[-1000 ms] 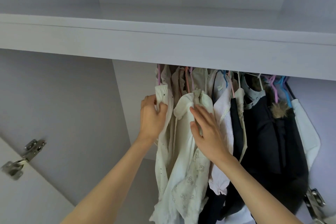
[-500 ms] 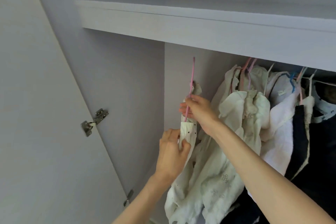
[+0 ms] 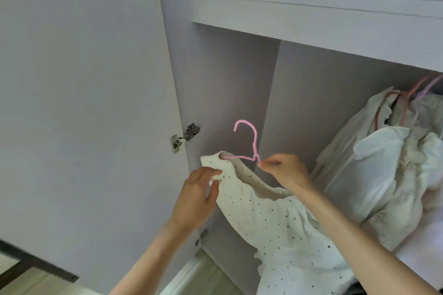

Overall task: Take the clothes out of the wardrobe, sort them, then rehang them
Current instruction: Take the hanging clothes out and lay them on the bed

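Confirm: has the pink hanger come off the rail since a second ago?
Yes. The pink hanger now hangs free, down and left of the clothes still hanging, pinched by the right hand.

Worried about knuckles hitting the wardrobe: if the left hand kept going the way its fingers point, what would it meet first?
Probably the cream dotted garment that the left hand already pinches; behind it the lilac wardrobe side panel, though depth is unclear.

hanging clothes (image 3: 393, 163): cut off at right edge | pink hanger (image 3: 249, 143): right arm hidden by hands
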Tool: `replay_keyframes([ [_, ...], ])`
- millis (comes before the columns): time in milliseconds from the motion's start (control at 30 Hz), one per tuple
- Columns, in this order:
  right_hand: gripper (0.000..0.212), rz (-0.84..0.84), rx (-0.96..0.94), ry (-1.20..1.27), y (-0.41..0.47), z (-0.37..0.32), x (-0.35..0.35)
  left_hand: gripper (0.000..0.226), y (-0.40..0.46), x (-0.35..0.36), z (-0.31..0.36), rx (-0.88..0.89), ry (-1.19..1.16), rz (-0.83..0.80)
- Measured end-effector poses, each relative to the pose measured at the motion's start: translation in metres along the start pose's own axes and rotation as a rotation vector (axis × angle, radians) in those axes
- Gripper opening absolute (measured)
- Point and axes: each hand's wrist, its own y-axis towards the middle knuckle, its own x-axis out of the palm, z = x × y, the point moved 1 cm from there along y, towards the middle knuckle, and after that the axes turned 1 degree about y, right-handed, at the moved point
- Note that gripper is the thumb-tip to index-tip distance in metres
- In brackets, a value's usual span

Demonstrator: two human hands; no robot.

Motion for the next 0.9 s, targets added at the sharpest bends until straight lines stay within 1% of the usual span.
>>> replay_keyframes([
  [133, 0.033, -0.033, -0.086, -0.165, -0.009, 0.005, 0.027, 0.055, -0.026, -0.014, -0.023, -0.133, 0.157, 0.028],
  [267, 0.032, -0.115, -0.279, -0.184, -0.023, -0.002, 0.058, 0.058, -0.081, -0.02, -0.04, -0.285, 0.251, 0.033],
  [333, 0.029, -0.213, -0.384, -0.155, -0.032, -0.01, 0.07, 0.055, -0.112, -0.022, -0.045, -0.362, 0.283, 0.044],
  [400, 0.028, -0.306, -0.463, -0.076, -0.039, -0.016, 0.082, 0.051, -0.138, -0.029, -0.048, -0.428, 0.307, 0.091],
  [500, 0.036, -0.461, -0.515, 0.052, -0.055, -0.028, 0.11, 0.044, -0.178, -0.051, -0.043, -0.506, 0.404, 0.236],
  [567, 0.038, -0.57, -0.569, 0.073, -0.073, -0.041, 0.133, 0.043, -0.213, -0.069, -0.037, -0.549, 0.45, 0.338],
  [633, 0.031, -0.635, -0.665, 0.045, -0.095, -0.058, 0.157, 0.042, -0.252, -0.088, -0.029, -0.583, 0.487, 0.419],
  [667, 0.028, -0.654, -0.715, 0.036, -0.104, -0.067, 0.167, 0.04, -0.267, -0.096, -0.025, -0.595, 0.516, 0.453],
  [733, 0.029, -0.704, -0.836, 0.031, -0.127, -0.088, 0.186, 0.036, -0.297, -0.115, -0.014, -0.647, 0.551, 0.545],
  [800, 0.028, -0.725, -0.967, 0.029, -0.155, -0.112, 0.206, 0.04, -0.326, -0.135, 0.0, -0.722, 0.533, 0.675],
  [833, 0.027, -0.711, -1.046, 0.031, -0.169, -0.124, 0.216, 0.045, -0.341, -0.146, 0.007, -0.757, 0.55, 0.738],
  [900, 0.033, -0.653, -1.215, 0.061, -0.202, -0.15, 0.235, 0.051, -0.374, -0.17, 0.023, -0.821, 0.647, 0.836],
])
